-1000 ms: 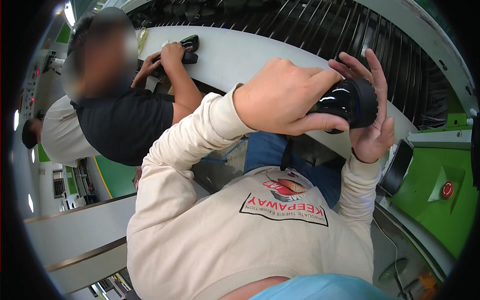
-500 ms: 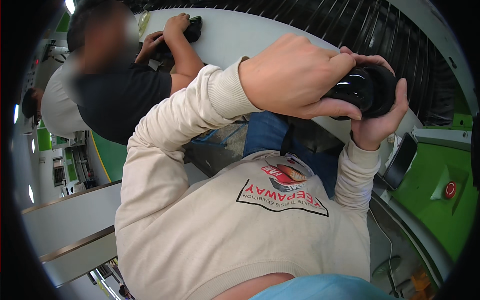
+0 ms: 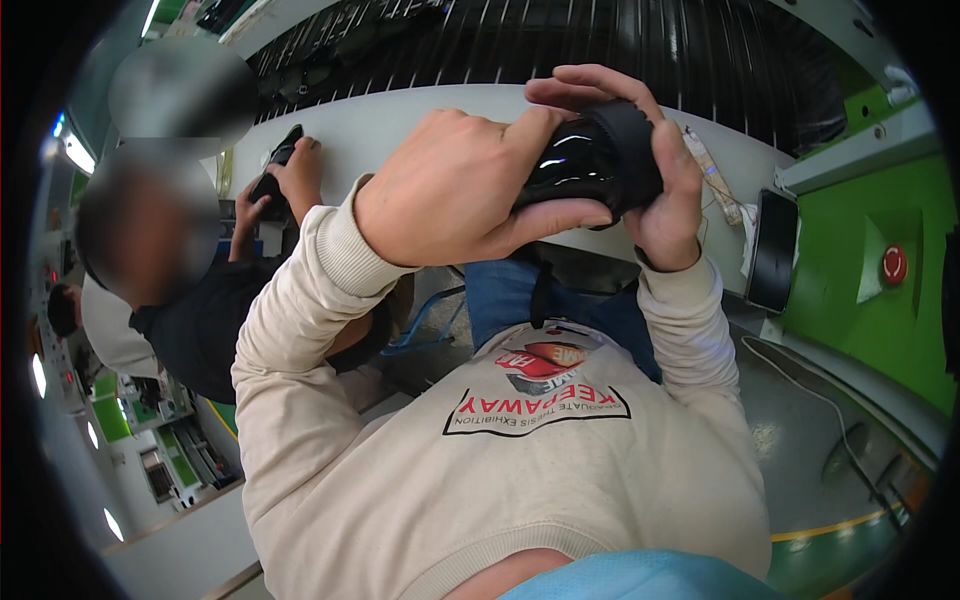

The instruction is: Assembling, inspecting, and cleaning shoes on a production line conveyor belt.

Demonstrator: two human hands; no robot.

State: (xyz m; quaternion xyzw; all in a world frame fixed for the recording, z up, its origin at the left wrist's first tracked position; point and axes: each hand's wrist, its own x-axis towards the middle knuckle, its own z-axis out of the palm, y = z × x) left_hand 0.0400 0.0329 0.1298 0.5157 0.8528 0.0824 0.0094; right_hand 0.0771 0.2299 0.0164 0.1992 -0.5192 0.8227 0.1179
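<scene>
A glossy black shoe [image 3: 572, 165] with a thick matte black sole is held up between my two hands, over the near edge of the white table. My left hand [image 3: 465, 185] wraps round its shiny end, thumb lying along the near side. My right hand [image 3: 668, 195] cups the sole side, with the palm against it and some fingers reaching over the far side. The shoe's underside and far end are hidden by my hands.
The white table [image 3: 400, 118] runs along a dark slatted conveyor [image 3: 560, 50]. At left, a co-worker's hands hold another black shoe [image 3: 275, 172]. On the right lie a pale strip-like item [image 3: 712, 175], a black phone-like slab [image 3: 773, 250] and a green panel with a red button [image 3: 893, 265].
My hands and the shoe sit further left in the picture, and the view has turned. More of the glossy surface shows. The co-worker's hands and shoe appear lower and further left.
</scene>
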